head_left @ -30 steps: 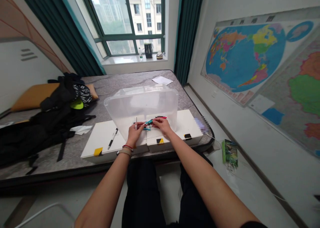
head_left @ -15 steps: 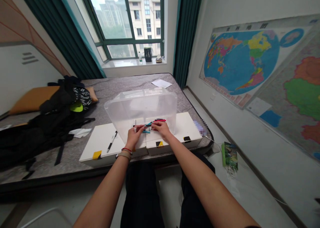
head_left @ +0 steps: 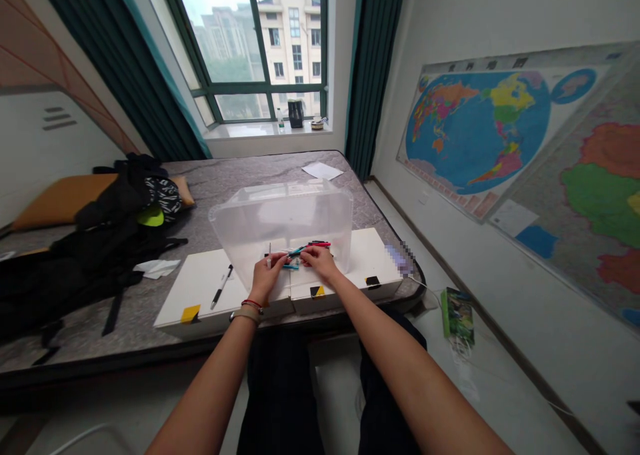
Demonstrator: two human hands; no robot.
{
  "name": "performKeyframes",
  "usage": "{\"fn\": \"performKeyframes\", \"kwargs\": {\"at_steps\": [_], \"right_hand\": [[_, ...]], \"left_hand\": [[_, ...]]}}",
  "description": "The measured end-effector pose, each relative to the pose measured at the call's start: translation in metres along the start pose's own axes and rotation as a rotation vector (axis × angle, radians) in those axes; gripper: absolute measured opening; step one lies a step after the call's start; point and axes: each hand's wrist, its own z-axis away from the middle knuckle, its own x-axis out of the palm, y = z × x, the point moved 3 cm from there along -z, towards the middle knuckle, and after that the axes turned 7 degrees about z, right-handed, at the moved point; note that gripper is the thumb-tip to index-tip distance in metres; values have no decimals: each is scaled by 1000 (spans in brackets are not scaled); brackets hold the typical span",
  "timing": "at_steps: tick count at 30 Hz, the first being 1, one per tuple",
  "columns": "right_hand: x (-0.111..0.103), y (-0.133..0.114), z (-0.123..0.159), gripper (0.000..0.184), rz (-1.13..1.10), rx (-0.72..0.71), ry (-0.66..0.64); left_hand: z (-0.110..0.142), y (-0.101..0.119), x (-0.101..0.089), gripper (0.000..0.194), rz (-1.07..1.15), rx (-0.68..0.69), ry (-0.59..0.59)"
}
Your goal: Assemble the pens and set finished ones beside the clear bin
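A clear plastic bin lies tipped on its side, its mouth facing me. Both hands reach into that mouth, close together over a small cluster of pens. My left hand is closed, its fingertips pinching one end of a dark and teal pen. Just right of it, my right hand has its fingers pressed together; whatever is between them is too small to make out. A red pen lies beyond the right fingers. Beneath the fingertips is another teal pen.
White boxes with yellow and black tape support the bin on the grey mattress. A black and white pen rests on the left box. Dark bags lie left, paper behind, and a green box on the floor at right.
The view has tilted slightly. Both hands stay over the pens inside the bin, with only small finger movements.
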Motion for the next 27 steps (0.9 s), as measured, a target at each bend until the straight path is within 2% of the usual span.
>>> {"fn": "performKeyframes", "kwargs": {"at_steps": [5,9,14,22,25,27], "right_hand": [[0,-4,-2,41,377,-118,-12],[3,-4,-3,57,527,-110,-43],[4,-6,0,60,437,-20,-38],[8,-11,5,24,280,-30,-58],[8,-9,6,20,266,-60,-58],[8,-7,4,23,310,-75,-60]], "left_hand": [[0,2,-1,43,-70,19,23],[-1,-1,-3,44,-69,12,13],[-3,-5,-4,44,-50,-6,10],[-2,-5,-3,42,-71,3,34],[-2,-5,-3,42,-67,13,35],[-1,-5,-3,41,-42,15,28]]}}
